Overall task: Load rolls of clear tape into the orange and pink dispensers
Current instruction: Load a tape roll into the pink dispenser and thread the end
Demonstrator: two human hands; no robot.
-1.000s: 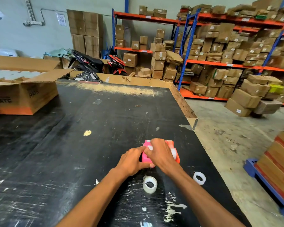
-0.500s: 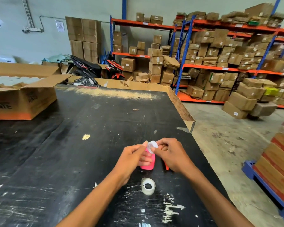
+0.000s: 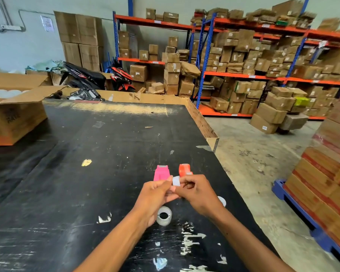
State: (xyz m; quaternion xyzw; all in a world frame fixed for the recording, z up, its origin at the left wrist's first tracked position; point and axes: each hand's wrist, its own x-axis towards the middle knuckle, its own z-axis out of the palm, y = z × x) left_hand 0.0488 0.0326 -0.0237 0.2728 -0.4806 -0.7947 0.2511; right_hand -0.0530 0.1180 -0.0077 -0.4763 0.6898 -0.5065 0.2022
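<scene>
Two racks of brown boxes fill the back wall, blue uprights, orange beams. More boxes piled on the floor in front of them. Black table takes up most of the near space: scuffed top, white paint marks, raw wood edge on the far and right sides. Open cardboard box sits at the table's far left corner, white round things inside, too blurred to identify. Stacked cartons on a blue pallet at right, off the table.

Both arms reach in over the near edge. Left hand and right hand meet above the table, fingertips touching. Small roll of clear tape is pinched between them, held by both. Cannot tell whether a strip is peeled off it.

Pink dispenser stands on the table just beyond the left hand, metal cutter edge at its top. Orange dispenser just beside it to the right, just beyond the right hand. Cannot tell if either has tape in it.

Second tape roll lies flat on the table just below the left hand, hole up. Third roll mostly hidden behind the right wrist.
</scene>
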